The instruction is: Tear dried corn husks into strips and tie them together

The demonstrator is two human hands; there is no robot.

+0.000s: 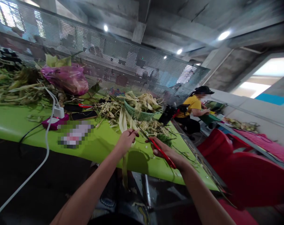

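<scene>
My left hand [126, 141] is closed, its fingers pinching a long pale husk strip [123, 120] above the front of the green-covered table. Part of the strip hangs down past the table edge. Just to the right, my right hand [171, 153] grips a pair of red-handled scissors [163, 153], with the blades pointing up and left toward the left fingertips. I cannot tell whether the blades touch the strip. Behind both hands stands a green basket [138, 115] heaped with dry husks [144, 101]. Loose husk scraps [153, 126] lie around its base.
To the left are a phone [84, 115], a magenta power block [55, 122] with a white cable, and a pink bag [67, 78] beside piled stalks. A perforated metal screen [123, 59] stands behind. A person in yellow [192, 106] sits beyond red chairs [251, 175] on the right.
</scene>
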